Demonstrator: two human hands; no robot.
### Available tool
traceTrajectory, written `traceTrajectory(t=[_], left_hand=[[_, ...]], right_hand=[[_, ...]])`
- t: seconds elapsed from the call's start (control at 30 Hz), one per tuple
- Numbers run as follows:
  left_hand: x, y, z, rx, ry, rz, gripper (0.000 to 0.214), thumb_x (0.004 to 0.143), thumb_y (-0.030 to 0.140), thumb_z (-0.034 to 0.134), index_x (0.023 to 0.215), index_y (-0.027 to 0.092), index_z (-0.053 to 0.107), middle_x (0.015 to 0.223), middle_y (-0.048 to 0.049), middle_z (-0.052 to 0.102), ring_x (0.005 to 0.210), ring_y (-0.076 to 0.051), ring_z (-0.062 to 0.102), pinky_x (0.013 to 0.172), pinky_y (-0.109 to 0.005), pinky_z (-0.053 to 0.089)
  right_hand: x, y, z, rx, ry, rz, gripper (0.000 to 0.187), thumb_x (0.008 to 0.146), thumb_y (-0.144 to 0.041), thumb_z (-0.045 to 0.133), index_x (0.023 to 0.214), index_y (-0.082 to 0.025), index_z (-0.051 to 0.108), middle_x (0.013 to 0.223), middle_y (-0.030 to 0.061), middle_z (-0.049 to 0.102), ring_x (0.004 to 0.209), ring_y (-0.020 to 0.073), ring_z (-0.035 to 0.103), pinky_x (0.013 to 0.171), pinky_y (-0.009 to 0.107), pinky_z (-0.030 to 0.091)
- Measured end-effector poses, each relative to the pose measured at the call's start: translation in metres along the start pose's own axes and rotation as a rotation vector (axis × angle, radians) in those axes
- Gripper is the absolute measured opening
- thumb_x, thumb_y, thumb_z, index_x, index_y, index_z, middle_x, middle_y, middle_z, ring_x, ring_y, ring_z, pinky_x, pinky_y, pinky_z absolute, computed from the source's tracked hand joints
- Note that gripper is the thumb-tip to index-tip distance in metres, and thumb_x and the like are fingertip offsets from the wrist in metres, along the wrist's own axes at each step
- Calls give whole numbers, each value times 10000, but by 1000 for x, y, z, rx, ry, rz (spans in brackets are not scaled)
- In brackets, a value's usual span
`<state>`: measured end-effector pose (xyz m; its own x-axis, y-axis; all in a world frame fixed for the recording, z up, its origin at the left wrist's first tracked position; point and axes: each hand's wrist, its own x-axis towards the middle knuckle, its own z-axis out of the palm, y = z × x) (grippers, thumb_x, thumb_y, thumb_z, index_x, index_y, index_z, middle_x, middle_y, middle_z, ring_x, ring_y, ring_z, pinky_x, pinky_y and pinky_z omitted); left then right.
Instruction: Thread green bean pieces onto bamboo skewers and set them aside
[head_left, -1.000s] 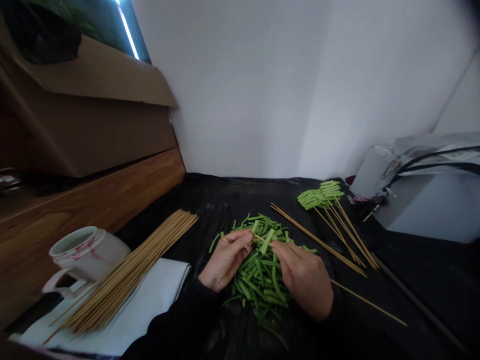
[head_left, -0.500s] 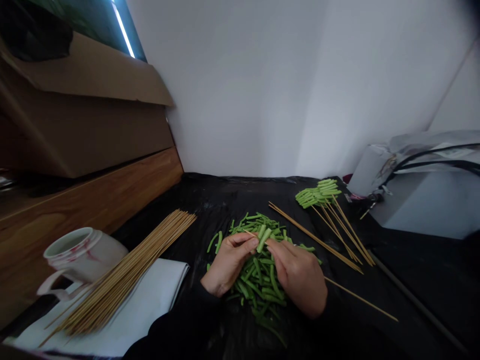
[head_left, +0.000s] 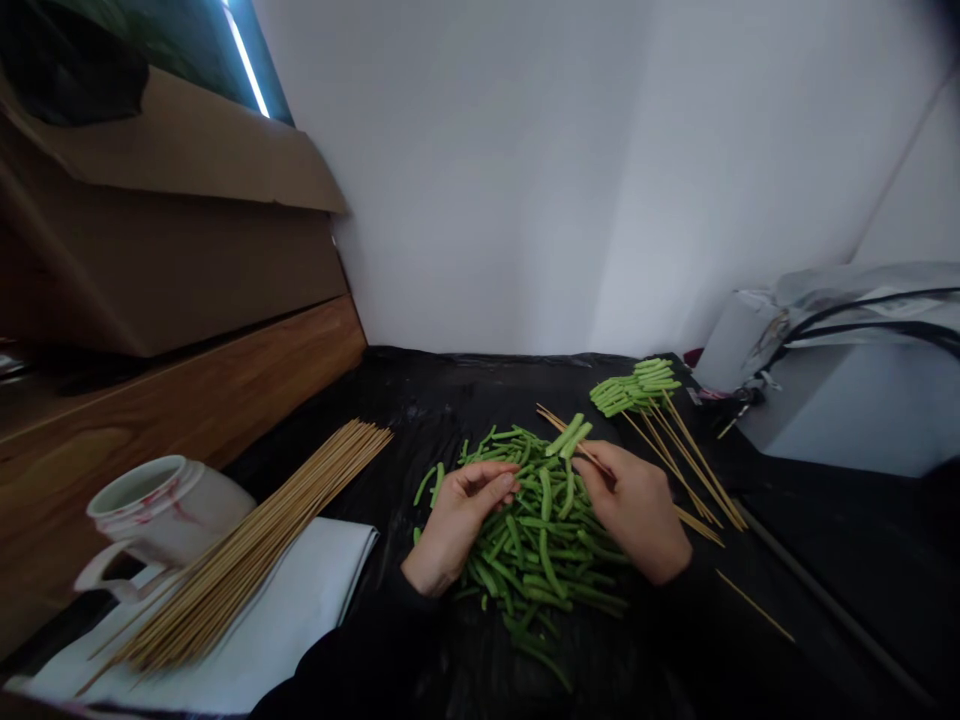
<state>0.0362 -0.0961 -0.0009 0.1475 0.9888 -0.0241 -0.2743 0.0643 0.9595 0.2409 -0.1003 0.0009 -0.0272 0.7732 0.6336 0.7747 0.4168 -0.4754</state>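
My right hand (head_left: 637, 505) pinches a thin wooden skewer near two short green bean pieces (head_left: 571, 438), which sit side by side above the pile. The skewer itself is mostly hidden by the fingers and the beans. Thumb and fingers closed together, my left hand (head_left: 469, 515) is at the left of the pile; whatever may be between its fingertips is hidden. Below both hands spreads a heap of cut green beans (head_left: 540, 560) on black plastic sheeting (head_left: 465, 390).
Finished bean skewers (head_left: 637, 385) lie at back right, beside loose sticks. A large bundle of skewers (head_left: 247, 560) rests on white paper (head_left: 322, 560) at left, next to a mug (head_left: 169, 510). A cardboard box (head_left: 225, 250) and a grey box (head_left: 847, 400) flank the table.
My right hand has moved right and slightly away, carrying the skewer with its two bean pieces out of my left hand's fingers. My left hand has stayed nearly in place.
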Motion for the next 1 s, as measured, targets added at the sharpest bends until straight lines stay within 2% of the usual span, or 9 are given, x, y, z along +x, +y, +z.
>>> traceTrajectory(t=[0.2, 0.37, 0.47, 0.67, 0.8, 1.0], left_hand=[[0, -1, 2, 65, -21, 25, 225, 697, 298, 789, 860, 143, 774, 747, -71, 718, 664, -139, 593, 654, -245, 436], [-1, -2, 3, 64, -39, 15, 214, 705, 298, 783, 853, 144, 772, 746, -65, 713, 662, -135, 585, 656, -243, 436], [-1, -2, 3, 63, -52, 18, 219, 699, 305, 787, 849, 146, 775, 742, -65, 712, 663, -137, 583, 659, -246, 438], [-1, -3, 2, 64, -61, 29, 227, 701, 318, 787, 855, 151, 776, 734, -62, 710, 658, -138, 581, 661, -247, 436], [0, -4, 1, 56, -52, 22, 221, 719, 327, 772, 845, 146, 770, 737, -60, 706, 650, -130, 573, 649, -238, 429], [-2, -3, 1, 67, -56, 23, 237, 713, 321, 777, 877, 149, 763, 793, -58, 703, 673, -124, 563, 658, -237, 425]], right_hand=[[-7, -1, 14, -89, -215, 26, 253, 909, -325, 483, 737, -208, 626, 704, 5, 657, 633, 130, 589, 606, 241, 366], [-12, -10, 19, -259, -247, 77, 271, 854, -424, 590, 673, -223, 610, 630, -15, 638, 567, 124, 558, 521, 258, 242], [-13, -14, 18, -315, -263, 87, 251, 831, -404, 614, 653, -227, 614, 607, -12, 643, 548, 120, 559, 507, 259, 204], [-15, -19, 19, -324, -249, 86, 204, 828, -300, 578, 641, -224, 608, 607, -20, 641, 514, 104, 540, 506, 268, 194], [-12, -18, 17, -274, -191, 115, 213, 838, -287, 549, 640, -220, 587, 602, -23, 618, 531, 107, 522, 519, 268, 206], [-11, -21, 13, -143, -107, 103, 196, 843, -282, 533, 666, -211, 580, 629, -21, 601, 554, 110, 504, 573, 257, 280]])
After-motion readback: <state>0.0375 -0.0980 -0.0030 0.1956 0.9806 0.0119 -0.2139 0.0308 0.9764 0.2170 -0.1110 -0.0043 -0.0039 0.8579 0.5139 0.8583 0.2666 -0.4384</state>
